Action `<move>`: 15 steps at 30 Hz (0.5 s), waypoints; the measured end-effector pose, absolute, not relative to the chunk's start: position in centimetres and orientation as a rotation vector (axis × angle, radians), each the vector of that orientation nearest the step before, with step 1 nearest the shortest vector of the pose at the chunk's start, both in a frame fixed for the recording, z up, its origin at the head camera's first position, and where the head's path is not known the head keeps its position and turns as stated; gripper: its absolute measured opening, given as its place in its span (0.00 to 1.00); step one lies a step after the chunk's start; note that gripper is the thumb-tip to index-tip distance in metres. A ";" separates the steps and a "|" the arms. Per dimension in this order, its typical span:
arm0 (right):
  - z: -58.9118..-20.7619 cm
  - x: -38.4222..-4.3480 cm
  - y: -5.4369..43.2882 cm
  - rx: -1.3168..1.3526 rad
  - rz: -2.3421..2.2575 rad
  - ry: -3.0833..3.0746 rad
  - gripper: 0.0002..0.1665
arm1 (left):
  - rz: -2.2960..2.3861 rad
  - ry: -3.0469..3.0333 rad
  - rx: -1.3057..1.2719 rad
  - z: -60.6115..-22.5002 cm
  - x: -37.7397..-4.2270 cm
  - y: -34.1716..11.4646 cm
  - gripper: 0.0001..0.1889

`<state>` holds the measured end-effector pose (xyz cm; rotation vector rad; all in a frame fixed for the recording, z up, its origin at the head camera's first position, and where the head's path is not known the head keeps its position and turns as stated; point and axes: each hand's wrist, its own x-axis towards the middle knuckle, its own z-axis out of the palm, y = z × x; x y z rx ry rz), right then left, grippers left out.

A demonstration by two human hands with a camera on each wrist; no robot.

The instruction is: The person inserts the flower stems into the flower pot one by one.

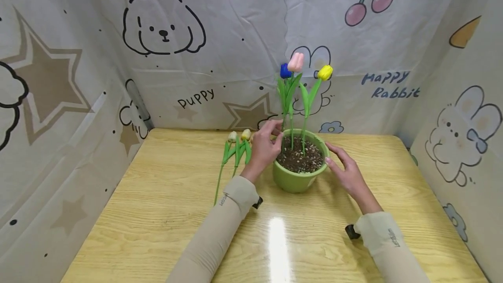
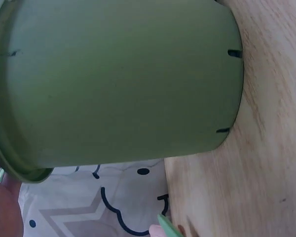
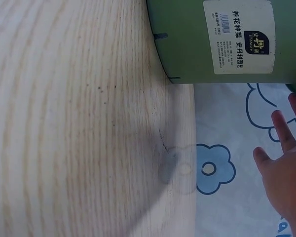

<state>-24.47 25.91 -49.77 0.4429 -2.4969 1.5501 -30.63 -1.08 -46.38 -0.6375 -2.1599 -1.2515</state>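
A green flowerpot (image 1: 295, 181) filled with dark soil (image 1: 298, 160) stands on the table. A pink tulip (image 1: 296, 62) and a yellow tulip (image 1: 325, 73) rise upright from the soil. My left hand (image 1: 266, 146) is at the pot's left rim and pinches the thin stem of a blue tulip (image 1: 285, 70); only part of that hand shows in the left wrist view. At the opposite rim, my right hand (image 1: 349, 174) rests its fingertips with fingers extended. The right wrist view shows those fingers spread beside the pot's labelled side (image 3: 240, 37).
Left of the pot, several tulips lie on the wooden table (image 1: 165, 213), among them a white tulip (image 1: 232, 136) and a yellowish tulip (image 1: 246, 134). A patterned curtain (image 1: 243, 25) hangs behind the table and along both sides.
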 end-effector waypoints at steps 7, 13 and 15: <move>-49.8 -24.6 25.5 0.449 1.534 -2.508 0.32 | -1.204 -2.177 -0.623 -46.4 -30.5 -1.4 0.14; -49.5 -24.2 25.7 0.412 1.510 -2.541 0.32 | -1.179 -2.202 -0.645 -46.4 -30.6 -1.3 0.14; -49.4 -24.2 25.7 0.417 1.516 -2.537 0.32 | -1.172 -2.203 -0.650 -46.4 -30.6 -1.3 0.14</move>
